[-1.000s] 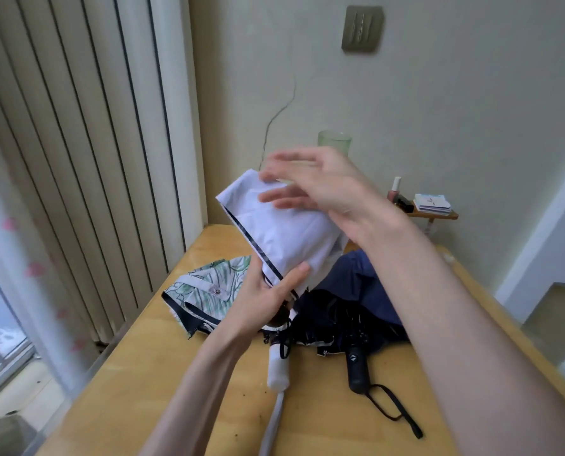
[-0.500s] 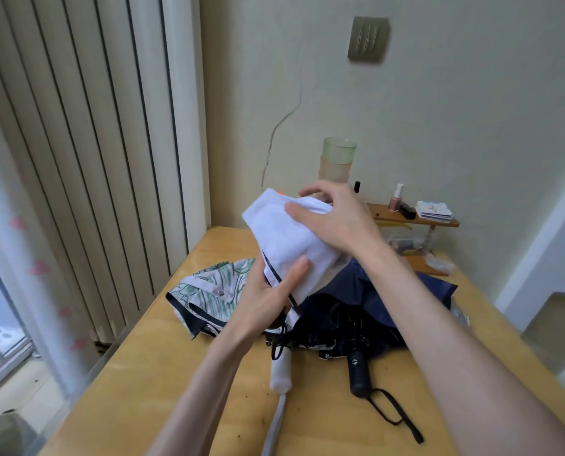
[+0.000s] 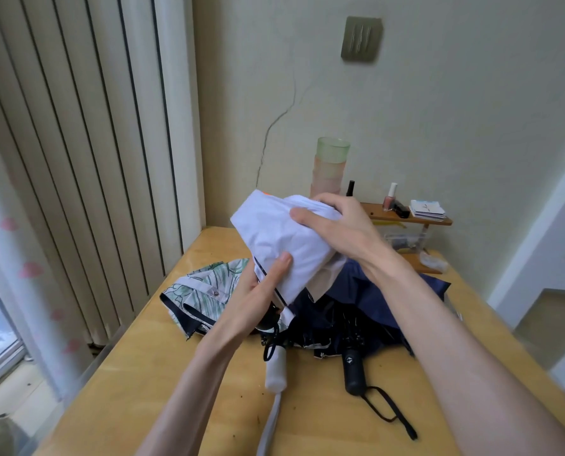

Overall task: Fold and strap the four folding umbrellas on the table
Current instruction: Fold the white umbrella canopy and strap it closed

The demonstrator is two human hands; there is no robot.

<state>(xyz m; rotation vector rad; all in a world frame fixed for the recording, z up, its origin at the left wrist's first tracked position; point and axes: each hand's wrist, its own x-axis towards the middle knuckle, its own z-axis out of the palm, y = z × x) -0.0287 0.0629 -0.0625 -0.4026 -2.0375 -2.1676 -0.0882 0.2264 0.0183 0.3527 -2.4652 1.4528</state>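
Wooden counter (image 3: 162, 390) carries the other umbrellas (image 3: 356, 301). Over it the white umbrella (image 3: 274, 238) is held, long axis rising away: left hand (image 3: 258, 301) grips the lower end, right hand (image 3: 340, 225) curls over the top.

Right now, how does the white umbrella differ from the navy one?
The white umbrella is held up, gripped by the left hand and right hand; the navy umbrella lies on the table. The white canopy is bunched tight; the navy canopy sprawls loose. One has a white handle, the other a black handle. Both point their handles toward the person.
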